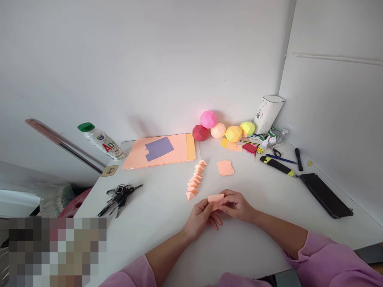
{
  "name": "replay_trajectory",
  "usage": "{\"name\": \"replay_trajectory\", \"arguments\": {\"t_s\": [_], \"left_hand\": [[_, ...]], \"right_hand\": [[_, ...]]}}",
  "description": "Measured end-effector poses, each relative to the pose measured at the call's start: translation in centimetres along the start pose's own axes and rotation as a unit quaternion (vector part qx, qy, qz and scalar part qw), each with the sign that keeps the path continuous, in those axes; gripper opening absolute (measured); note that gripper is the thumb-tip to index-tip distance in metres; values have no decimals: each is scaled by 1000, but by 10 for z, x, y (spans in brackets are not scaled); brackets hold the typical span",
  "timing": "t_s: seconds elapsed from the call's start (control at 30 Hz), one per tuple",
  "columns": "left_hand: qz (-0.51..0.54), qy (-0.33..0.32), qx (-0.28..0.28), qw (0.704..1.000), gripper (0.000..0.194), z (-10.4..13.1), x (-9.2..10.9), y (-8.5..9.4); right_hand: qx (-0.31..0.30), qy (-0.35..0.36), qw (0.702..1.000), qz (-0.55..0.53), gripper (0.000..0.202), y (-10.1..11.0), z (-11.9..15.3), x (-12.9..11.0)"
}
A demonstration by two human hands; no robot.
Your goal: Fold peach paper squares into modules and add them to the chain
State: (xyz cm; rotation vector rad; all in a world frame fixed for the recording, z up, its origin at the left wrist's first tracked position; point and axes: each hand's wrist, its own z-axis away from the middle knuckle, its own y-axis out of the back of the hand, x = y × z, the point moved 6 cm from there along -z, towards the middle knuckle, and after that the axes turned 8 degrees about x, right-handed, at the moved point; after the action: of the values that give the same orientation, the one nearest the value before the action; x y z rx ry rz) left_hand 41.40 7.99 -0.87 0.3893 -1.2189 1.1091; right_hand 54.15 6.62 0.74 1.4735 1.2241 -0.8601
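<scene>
Between my two hands, just above the white table, is a small peach paper square (216, 199). My left hand (201, 217) pinches its left side, thumb on top. The right side is gripped by the fingers of my right hand (236, 205). Beyond my hands a slanting row of folded peach paper pieces (194, 181) stands on the table. Right of that row lies a loose stack of peach paper squares (225, 168). Whether the held square has a crease in it, I cannot tell.
Peach sheets (137, 153) carry a purple paper piece (160, 148). Faceted paper balls (208, 119) sit along the wall. Keys (119, 198) and a bottle (103, 141) are left; a box cutter (277, 166), pen (281, 158) and black case (326, 195) are right.
</scene>
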Motion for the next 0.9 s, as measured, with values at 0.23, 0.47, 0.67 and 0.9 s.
{"name": "replay_trajectory", "arguments": {"t_s": [0.23, 0.47, 0.67, 0.9], "left_hand": [[-34, -17, -16, 999, 37, 2, -2, -1], [-45, -18, 7, 999, 34, -3, -6, 1], [-50, -10, 20, 999, 34, -3, -7, 2], [-43, -10, 13, 999, 34, -3, -8, 3]], "right_hand": [[24, -56, 998, -13, 17, 3, -2, 6], [25, -84, 996, -32, 15, 4, 0, 12], [18, -87, 995, -49, 13, 3, 1, 16], [9, -105, 992, -65, 13, 2, 0, 11]]}}
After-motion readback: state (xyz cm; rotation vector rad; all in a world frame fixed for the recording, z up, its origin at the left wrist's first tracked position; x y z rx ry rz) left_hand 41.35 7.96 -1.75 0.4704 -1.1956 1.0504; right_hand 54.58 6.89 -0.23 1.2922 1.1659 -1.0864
